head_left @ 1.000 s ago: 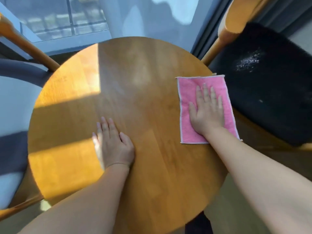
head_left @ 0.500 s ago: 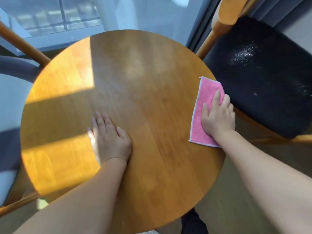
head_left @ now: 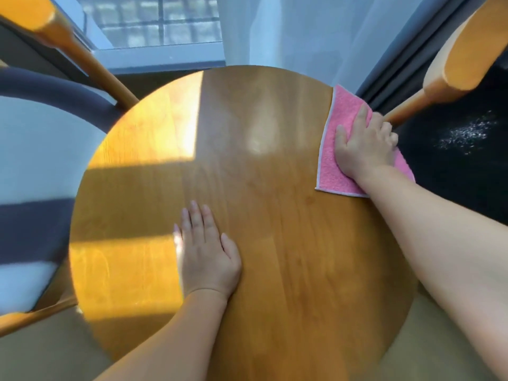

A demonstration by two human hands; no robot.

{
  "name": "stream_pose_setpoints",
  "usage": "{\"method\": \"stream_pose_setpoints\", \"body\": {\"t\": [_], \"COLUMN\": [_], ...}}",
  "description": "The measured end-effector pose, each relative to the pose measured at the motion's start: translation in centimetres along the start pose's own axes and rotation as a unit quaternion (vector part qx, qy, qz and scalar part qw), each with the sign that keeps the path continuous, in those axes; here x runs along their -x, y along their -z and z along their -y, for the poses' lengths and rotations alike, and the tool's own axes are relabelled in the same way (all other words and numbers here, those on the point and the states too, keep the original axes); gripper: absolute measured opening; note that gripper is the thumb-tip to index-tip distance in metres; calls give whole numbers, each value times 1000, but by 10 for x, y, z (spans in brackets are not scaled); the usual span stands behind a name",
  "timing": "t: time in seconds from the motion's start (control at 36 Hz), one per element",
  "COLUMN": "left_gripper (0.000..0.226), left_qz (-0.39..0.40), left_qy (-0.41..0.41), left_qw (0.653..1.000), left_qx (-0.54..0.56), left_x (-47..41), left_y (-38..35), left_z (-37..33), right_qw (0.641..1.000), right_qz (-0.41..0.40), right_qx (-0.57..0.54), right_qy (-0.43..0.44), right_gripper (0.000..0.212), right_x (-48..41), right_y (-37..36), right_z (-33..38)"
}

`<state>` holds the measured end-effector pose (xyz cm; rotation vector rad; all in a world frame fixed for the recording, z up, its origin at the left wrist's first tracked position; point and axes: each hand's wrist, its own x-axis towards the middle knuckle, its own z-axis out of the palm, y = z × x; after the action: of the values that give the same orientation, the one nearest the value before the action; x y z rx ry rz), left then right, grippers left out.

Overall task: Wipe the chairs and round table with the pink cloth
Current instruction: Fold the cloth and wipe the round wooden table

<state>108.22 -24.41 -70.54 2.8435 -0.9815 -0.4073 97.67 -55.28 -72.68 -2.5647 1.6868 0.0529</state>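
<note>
The round wooden table (head_left: 275, 188) fills the middle of the head view. The pink cloth (head_left: 334, 171) lies at its far right rim and hangs partly over the edge. My right hand (head_left: 362, 144) presses on the cloth, index finger straight and the other fingers curled over the rim with the cloth under them. Flat on the bare wood near the front left rests my left hand (head_left: 204, 254), holding nothing. A chair with a dark seat (head_left: 453, 182) stands to the right. Another chair with a light, dark-edged seat (head_left: 35, 149) stands to the left.
White specks (head_left: 467, 133) lie scattered on the dark seat. The right chair's wooden armrest (head_left: 461, 59) juts close to my right hand. A window and sheer curtain (head_left: 288, 31) are behind the table. Sunlight falls in bands across the table's left half.
My right hand has slid the cloth from the table's right middle out to the rim, then farther along the edge. Its fingers went from flat to curled. The left hand stayed put.
</note>
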Motion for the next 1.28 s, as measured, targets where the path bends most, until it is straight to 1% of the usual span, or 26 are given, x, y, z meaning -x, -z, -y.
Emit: {"method": "stream_pose_setpoints", "body": {"t": [0.19, 0.31, 0.47, 0.58, 0.69, 0.75, 0.86, 1.0, 1.03, 1.08, 1.14, 1.22, 1.28], "left_gripper": [64, 64, 63, 63, 63, 63, 63, 64, 64, 64, 66, 67, 64], "left_qz": [11, 14, 13, 11, 8, 8, 2, 4, 2, -3, 1, 19, 38], "left_qy": [3, -1, -4, -6, -4, -6, -4, -10, -13, -17, -14, -1, 5], "left_qw": [1000, 1000, 1000, 1000, 1000, 1000, 999, 1000, 999, 999, 999, 997, 995], "left_qx": [-5, -7, 7, 13, 19, 26, 34, 29, 29, 35, 45, 73, 96], "left_x": [-1, -1, -1, 0, -1, -1, 0, -1, -1, -1, -1, 1, 2], "left_y": [2, 2, 0, -1, -2, -1, -2, -2, -2, -2, 0, 5, 12], "left_z": [-2, -2, -1, 0, 0, 1, 1, 2, 3, 4, 3, 3, 2], "right_qw": [997, 992, 976, 962, 941, 936, 936, 918, 915, 912, 915, 924, 931], "right_qz": [-17, -24, -45, -25, -3, 15, 22, -10, -17, -30, -38, -23, -10], "right_qx": [-14, -11, -19, -32, -73, -99, -192, -273, -282, -293, -289, -285, -276], "right_qy": [69, 124, 214, 270, 331, 337, 294, 287, 287, 285, 278, 255, 240], "right_gripper": [58, 57, 62, 62, 46, 44, 44, 49, 48, 39, 32, 34, 36], "right_x": [-49, -71, -87, -89, -85, -84, -85, -76, -72, -61, -45, -14, 9], "right_y": [1, 0, -2, -4, -4, -2, 7, 39, 48, 68, 90, 129, 157], "right_z": [53, 94, 160, 210, 252, 262, 257, 232, 225, 210, 189, 151, 123]}}
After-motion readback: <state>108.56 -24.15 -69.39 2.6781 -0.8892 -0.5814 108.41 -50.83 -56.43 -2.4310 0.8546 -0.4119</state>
